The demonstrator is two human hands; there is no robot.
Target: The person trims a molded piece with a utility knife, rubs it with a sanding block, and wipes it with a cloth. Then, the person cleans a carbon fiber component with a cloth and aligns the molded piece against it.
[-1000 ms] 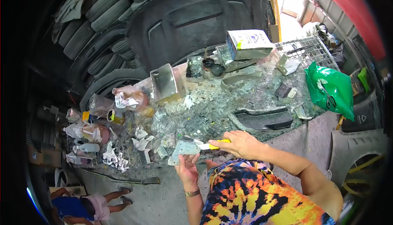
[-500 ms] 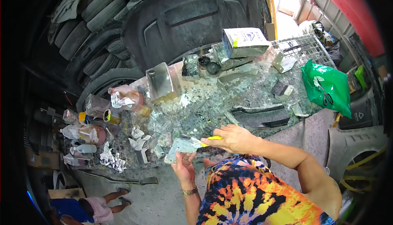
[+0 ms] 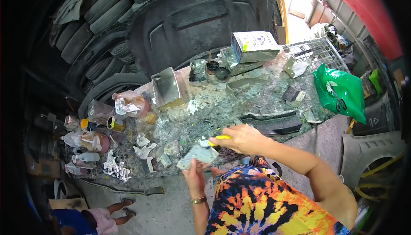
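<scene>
My left hand [image 3: 196, 178] grips a flat, pale grey-blue plate [image 3: 197, 156] by its near edge, thumb on top. The plate is tilted above the near edge of the worktable. In my right hand [image 3: 245, 139] is a yellow-handled tool [image 3: 219, 138], fingers wrapped round it. Its tip, too small to make out clearly, is by the plate's far right edge, beside a small pale lump [image 3: 204, 141]. Whether the tip touches the plate I cannot tell. Crumpled paper [image 3: 144, 146] and a small greenish block [image 3: 165, 159] lie left of the plate.
The stained worktable [image 3: 205, 119] holds a metal tin [image 3: 169, 88], a white box [image 3: 255, 47], dark carbon-look parts [image 3: 274, 121], bottles and tubs on the left. A green bag [image 3: 338, 94] with scissors [image 3: 339, 102] lies at the right. Another person [image 3: 92, 221] is at lower left.
The plate has turned flatter toward my view and its right end has come into sight. My right hand and the yellow-handled tool have moved slightly up, to the plate's far edge.
</scene>
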